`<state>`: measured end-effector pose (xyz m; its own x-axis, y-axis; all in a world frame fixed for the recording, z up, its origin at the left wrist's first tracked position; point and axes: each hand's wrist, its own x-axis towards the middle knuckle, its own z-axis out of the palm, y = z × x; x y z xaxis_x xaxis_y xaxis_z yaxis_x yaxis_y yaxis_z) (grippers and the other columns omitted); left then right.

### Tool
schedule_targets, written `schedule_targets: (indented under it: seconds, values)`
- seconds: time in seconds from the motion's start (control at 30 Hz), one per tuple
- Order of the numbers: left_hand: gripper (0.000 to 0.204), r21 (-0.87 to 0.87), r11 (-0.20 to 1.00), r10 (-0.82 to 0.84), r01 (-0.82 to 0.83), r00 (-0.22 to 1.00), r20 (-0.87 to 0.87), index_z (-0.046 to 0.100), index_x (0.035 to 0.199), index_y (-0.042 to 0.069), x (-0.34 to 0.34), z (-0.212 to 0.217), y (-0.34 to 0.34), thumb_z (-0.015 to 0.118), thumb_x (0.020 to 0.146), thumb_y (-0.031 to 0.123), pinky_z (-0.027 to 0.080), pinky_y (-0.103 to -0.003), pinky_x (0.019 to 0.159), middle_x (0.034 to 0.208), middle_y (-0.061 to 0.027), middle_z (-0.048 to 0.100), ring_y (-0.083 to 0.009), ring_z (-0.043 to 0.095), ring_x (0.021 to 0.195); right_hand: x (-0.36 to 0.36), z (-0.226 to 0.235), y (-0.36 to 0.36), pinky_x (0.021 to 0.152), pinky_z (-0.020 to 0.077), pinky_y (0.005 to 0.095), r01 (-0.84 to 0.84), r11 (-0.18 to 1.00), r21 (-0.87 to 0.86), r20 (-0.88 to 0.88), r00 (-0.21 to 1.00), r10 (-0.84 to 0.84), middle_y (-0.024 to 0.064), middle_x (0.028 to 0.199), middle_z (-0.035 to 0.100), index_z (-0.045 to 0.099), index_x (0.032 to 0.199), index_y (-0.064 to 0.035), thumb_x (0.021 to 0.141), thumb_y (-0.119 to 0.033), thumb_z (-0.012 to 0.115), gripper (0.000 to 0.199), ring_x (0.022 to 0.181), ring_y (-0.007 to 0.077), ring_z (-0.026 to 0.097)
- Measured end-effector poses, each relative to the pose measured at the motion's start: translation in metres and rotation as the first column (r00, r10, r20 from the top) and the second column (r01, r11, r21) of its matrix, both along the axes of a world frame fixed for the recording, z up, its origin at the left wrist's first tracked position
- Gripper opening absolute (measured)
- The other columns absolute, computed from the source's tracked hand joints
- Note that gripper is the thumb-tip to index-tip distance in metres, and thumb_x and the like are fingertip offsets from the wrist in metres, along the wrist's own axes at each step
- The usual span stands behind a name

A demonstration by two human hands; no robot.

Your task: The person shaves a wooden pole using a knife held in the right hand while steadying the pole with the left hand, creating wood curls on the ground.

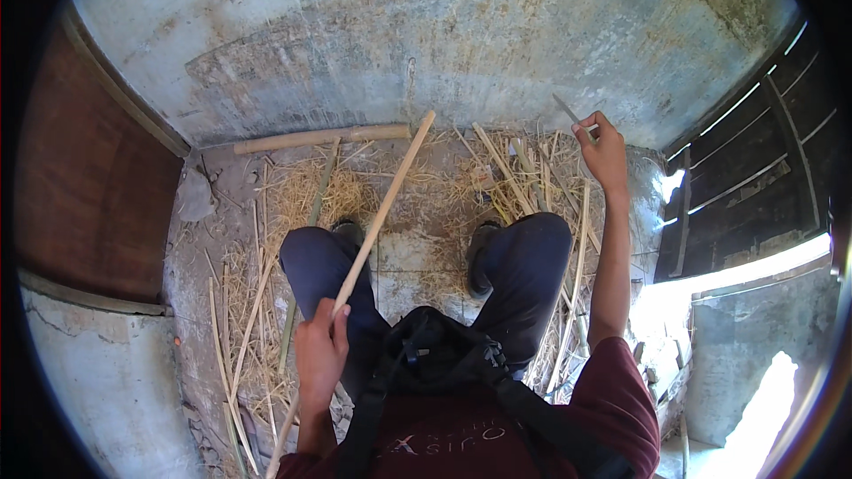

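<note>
My left hand [323, 348] is closed round a long pale bamboo strip [387, 204], near my left thigh. The strip slants up and away between my knees, its far end close to the wall, and its near end runs back past my left forearm. Out to the right, my right hand [602, 147] grips a knife [565, 110] by its handle, which the fingers mostly hide. The blade points up and to the left, well apart from the strip.
A thick bamboo pole [324, 137] lies along the foot of the stained wall [355, 44]. Shavings [342, 186] and loose strips [255, 328] litter the floor on both sides of my legs. A brown door panel [98, 168] stands left; dark slatted boards [745, 160] stand right.
</note>
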<state>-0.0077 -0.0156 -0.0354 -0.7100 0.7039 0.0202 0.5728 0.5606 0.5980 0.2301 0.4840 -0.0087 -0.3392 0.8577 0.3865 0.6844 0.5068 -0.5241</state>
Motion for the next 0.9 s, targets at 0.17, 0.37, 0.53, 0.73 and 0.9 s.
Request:
schedule_targets:
  seconds: [0.17,0.37,0.53,0.73,0.9]
  values:
    - [0.018,0.047,0.999,0.006,-0.009,0.998,0.062,0.068,0.099,0.004,-0.011,0.002,0.006,0.068,0.108,0.019,0.044,-0.046,0.054,0.062,-0.0183,0.060,-0.0386,0.063,0.056,-0.028,0.009,-0.052,0.071,0.0535,0.0399,-0.217,0.971,0.103,-0.248,0.939,0.237,0.0134,0.079,0.070,0.067,0.110,-0.0036,0.101,-0.016,0.076,0.018,0.072,0.0261,0.068]
    - [0.026,0.259,0.963,-0.180,0.078,0.900,0.397,0.072,0.105,0.005,-0.006,-0.001,0.015,0.061,0.115,0.027,0.033,-0.027,0.051,0.067,0.0045,0.053,-0.0030,0.045,0.057,-0.062,0.020,-0.134,0.070,0.0550,0.0348,-0.530,0.847,0.046,-0.327,0.793,0.514,0.0132,0.090,0.076,0.068,0.113,-0.0013,0.101,-0.008,0.076,0.016,0.078,0.0212,0.073]
    - [0.026,0.338,0.938,-0.266,0.074,0.778,0.569,0.070,0.107,0.004,-0.002,0.000,0.029,0.059,0.116,0.026,0.034,-0.025,0.053,0.067,0.0039,0.052,-0.0031,0.045,0.058,-0.086,0.003,-0.190,0.055,0.0522,0.0386,-0.654,0.707,0.269,-0.183,0.686,0.704,0.0092,0.087,0.071,0.072,0.107,-0.0061,0.093,-0.010,0.084,0.019,0.063,0.0273,0.069]
    - [0.031,0.423,0.906,-0.340,-0.021,0.561,0.755,0.066,0.106,0.005,-0.001,0.013,0.036,0.055,0.118,0.032,0.030,-0.022,0.052,0.068,0.0071,0.044,-0.0006,0.039,0.060,-0.090,0.000,-0.234,0.048,0.0489,0.0370,-0.769,0.528,0.360,-0.104,0.529,0.842,0.0043,0.080,0.064,0.073,0.104,-0.0084,0.089,-0.011,0.088,0.021,0.057,0.0205,0.066]
    - [0.035,0.468,0.883,-0.412,0.019,0.509,0.756,0.064,0.106,0.005,0.003,0.017,0.039,0.052,0.119,0.035,0.029,-0.021,0.052,0.071,0.0075,0.043,-0.0008,0.037,0.060,-0.091,-0.006,-0.246,0.047,0.0491,0.0362,-0.781,0.499,0.376,-0.121,0.492,0.862,0.0036,0.081,0.065,0.072,0.099,-0.0084,0.088,-0.012,0.088,0.020,0.057,0.0199,0.066]
